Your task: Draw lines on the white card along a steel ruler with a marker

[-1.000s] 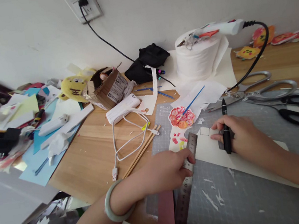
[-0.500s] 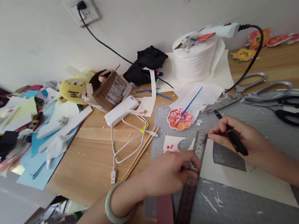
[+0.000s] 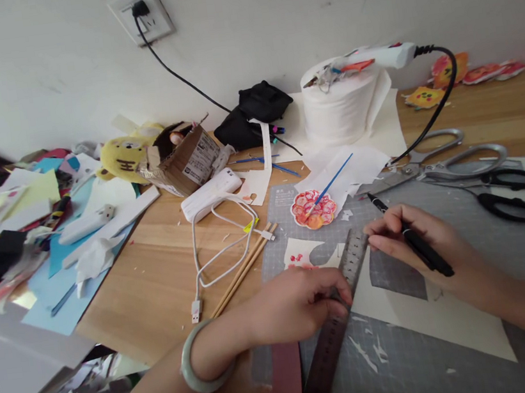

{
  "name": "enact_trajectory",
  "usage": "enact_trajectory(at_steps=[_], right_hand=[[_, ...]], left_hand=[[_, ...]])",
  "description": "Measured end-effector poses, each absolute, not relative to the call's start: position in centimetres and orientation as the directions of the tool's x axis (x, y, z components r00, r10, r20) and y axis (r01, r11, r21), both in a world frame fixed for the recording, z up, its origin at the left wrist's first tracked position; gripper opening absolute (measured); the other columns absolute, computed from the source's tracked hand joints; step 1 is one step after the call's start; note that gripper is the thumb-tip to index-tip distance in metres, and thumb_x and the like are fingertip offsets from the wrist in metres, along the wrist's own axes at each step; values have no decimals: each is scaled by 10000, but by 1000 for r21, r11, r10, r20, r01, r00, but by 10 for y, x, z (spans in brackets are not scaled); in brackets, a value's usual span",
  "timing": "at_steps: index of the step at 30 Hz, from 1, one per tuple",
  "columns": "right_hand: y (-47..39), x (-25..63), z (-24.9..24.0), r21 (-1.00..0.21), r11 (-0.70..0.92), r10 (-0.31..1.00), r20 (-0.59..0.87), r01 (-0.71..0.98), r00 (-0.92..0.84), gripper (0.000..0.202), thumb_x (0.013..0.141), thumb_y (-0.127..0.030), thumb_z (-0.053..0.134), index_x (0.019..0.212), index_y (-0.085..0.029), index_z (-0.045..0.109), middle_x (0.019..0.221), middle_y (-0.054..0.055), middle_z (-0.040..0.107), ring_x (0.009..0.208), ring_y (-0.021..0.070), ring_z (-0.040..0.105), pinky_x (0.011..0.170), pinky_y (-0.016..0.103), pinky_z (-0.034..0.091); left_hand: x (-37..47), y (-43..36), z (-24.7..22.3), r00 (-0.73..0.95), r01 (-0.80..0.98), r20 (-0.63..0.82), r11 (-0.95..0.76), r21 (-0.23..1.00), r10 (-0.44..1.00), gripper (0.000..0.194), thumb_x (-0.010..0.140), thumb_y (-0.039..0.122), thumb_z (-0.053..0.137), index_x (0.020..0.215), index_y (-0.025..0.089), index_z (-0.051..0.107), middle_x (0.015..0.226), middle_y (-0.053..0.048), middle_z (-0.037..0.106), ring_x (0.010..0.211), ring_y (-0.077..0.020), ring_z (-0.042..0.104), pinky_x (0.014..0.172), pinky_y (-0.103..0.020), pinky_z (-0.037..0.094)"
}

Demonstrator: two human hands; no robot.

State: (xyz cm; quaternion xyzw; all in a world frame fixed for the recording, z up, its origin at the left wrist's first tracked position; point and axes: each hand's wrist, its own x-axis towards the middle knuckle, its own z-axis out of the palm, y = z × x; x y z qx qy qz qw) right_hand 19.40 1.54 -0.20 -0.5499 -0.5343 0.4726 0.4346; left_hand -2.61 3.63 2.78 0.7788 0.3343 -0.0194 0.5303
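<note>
My left hand [image 3: 300,301], a pale bangle [image 3: 188,367] on its wrist, is closed on a steel ruler [image 3: 329,352] that lies slanted across a grey cutting mat [image 3: 392,373]. A black pen [image 3: 422,249] rests in my right hand [image 3: 434,232], its tip pointing up and away from the paper. The thumb and a finger of that hand are at the ruler's far end; whether they pinch it I cannot tell. Right of the ruler is cream paper [image 3: 458,325] with a rectangular opening. A paper piece with red marks [image 3: 298,250] sits beyond my left hand.
A painted flower cutout [image 3: 312,209] with a blue brush [image 3: 335,180] on it lies behind the ruler. Large scissors [image 3: 461,164] and black-handled scissors [image 3: 510,206] are at right. A white cable [image 3: 197,250], chopsticks [image 3: 243,273], a cardboard box [image 3: 185,161] and a tissue roll [image 3: 338,109] stand around.
The pen in my right hand has tilted slightly, its rear end moving right. My left hand keeps its hold on the ruler. The whole view has shifted a little.
</note>
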Motion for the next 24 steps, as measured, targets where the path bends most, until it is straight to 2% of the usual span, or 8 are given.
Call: enact_trajectory(at_steps=[5, 11, 24], right_hand=[[13, 193, 7, -973, -30, 999, -21, 227, 40, 372, 725, -457, 648, 633, -243, 359, 804, 23, 686, 737, 173, 629, 663, 295, 508], [10, 194, 2, -990, 22, 998, 31, 138, 61, 360, 750, -402, 654, 629, -243, 354, 779, 11, 686, 782, 176, 658, 687, 300, 521], [9, 197, 3, -970, 35, 999, 40, 242, 18, 321, 763, -374, 631, 647, -236, 365, 804, 8, 689, 718, 146, 618, 641, 270, 496]], left_hand=[[-26, 39, 28, 788, 503, -380, -150, 851, 485, 67, 835, 125, 567, 870, 171, 601, 740, 27, 581, 687, -97, 516, 633, -185, 380], [-26, 38, 27, 806, 439, -349, -86, 894, 478, 70, 821, 100, 551, 822, 162, 583, 712, 27, 541, 683, -97, 490, 642, -188, 387], [-26, 37, 29, 790, 474, -345, -149, 868, 506, 61, 836, 122, 564, 852, 167, 602, 775, 15, 601, 709, -99, 529, 662, -179, 400]])
